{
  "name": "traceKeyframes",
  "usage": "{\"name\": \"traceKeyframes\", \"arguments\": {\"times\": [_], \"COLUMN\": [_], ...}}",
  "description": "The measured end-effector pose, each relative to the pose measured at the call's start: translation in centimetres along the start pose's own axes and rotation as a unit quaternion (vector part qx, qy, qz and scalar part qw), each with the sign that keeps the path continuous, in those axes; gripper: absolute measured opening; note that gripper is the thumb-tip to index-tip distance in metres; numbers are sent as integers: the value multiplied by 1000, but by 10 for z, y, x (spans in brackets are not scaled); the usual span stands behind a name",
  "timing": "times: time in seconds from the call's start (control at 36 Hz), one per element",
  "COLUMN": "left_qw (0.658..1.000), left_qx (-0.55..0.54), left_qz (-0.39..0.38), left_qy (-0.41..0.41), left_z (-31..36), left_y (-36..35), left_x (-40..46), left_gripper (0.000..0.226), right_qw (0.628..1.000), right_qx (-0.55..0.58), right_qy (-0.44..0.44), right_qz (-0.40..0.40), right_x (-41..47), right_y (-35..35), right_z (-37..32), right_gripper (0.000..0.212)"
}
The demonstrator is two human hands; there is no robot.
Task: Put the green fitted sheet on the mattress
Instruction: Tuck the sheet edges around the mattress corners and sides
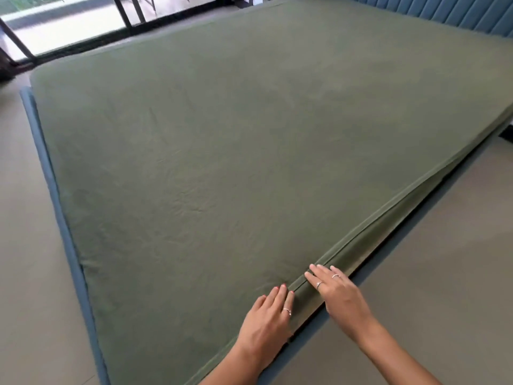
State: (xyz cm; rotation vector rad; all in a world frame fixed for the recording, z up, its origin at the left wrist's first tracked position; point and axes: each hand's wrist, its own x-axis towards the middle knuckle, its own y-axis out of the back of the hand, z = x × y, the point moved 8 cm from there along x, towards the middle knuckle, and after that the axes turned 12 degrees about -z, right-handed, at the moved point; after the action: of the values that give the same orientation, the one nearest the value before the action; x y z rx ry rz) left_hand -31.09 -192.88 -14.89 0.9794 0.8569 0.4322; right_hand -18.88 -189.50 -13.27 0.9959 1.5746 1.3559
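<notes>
The green fitted sheet (222, 151) lies stretched over the whole top of the mattress, with faint creases near its middle. Along the near right edge it folds down over the mattress side (369, 240). My left hand (268, 320) lies flat on the sheet's top by that edge, fingers straight. My right hand (337, 291) presses with straight fingers on the sheet's side fold just right of the seam. Neither hand holds any cloth.
A blue bed frame (59, 212) borders the mattress on the left and along the near right side. A blue padded headboard (449, 15) stands at the far right. Grey floor (416, 273) surrounds the bed. Glass doors with black frames (122, 12) are at the back.
</notes>
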Motion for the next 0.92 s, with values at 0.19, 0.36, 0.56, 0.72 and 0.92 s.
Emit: {"name": "traceKeyframes", "arguments": {"times": [0.19,0.36,0.56,0.72,0.92], "left_qw": [997,989,983,985,989], "left_qx": [69,116,121,70,24], "left_qz": [9,59,77,102,85], "left_qy": [22,71,116,124,118], "left_z": [2,8,26,20,32], "left_y": [-2,8,14,25,18], "left_x": [15,26,32,37,71], "left_gripper": [47,45,18,29,69], "right_qw": [995,995,987,987,996], "right_qx": [-40,-31,-39,-75,-59], "right_qy": [82,84,130,142,-34], "right_qz": [32,49,84,31,-62], "right_x": [9,0,-4,4,28], "right_y": [10,6,12,14,19], "right_z": [-2,-7,-4,32,158], "right_gripper": [29,24,12,32,73]}}
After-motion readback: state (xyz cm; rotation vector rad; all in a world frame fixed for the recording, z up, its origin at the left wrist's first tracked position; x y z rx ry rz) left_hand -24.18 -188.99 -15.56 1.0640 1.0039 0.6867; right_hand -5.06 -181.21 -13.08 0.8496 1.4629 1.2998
